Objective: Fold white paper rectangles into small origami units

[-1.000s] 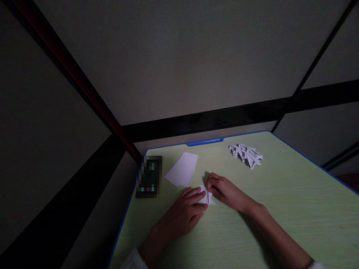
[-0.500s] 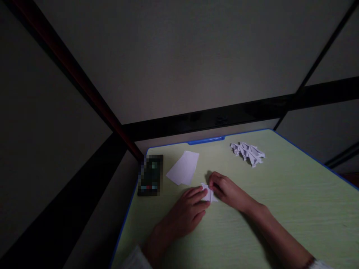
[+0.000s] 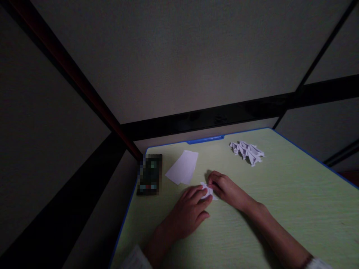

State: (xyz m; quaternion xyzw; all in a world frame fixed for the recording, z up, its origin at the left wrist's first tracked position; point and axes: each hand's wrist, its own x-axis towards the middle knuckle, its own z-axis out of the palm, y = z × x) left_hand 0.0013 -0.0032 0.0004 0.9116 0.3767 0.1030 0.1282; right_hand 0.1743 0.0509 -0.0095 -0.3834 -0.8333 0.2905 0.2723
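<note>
A small folded piece of white paper (image 3: 208, 192) lies on the table between my two hands. My left hand (image 3: 193, 207) rests over its left part with fingers stretched out, the fingertips pressing it down and the thumb apart. At the paper's upper right, my right hand (image 3: 221, 185) has its fingers curled in a pinch on the edge. The exact grip of those fingertips is partly hidden. Some of the paper is covered by my left fingers.
Flat white paper sheets (image 3: 183, 167) lie beyond my left hand, overlapping. A dark phone (image 3: 150, 175), pixelated, sits at the left edge. Several folded white paper figures (image 3: 247, 152) are grouped at the back right. The light green table (image 3: 280, 194) has a blue rim and stands against a wall.
My left fingers have shifted slightly on the folded paper, the index finger reaching farther right and the thumb spreading away. My right hand stays at the paper's upper edge.
</note>
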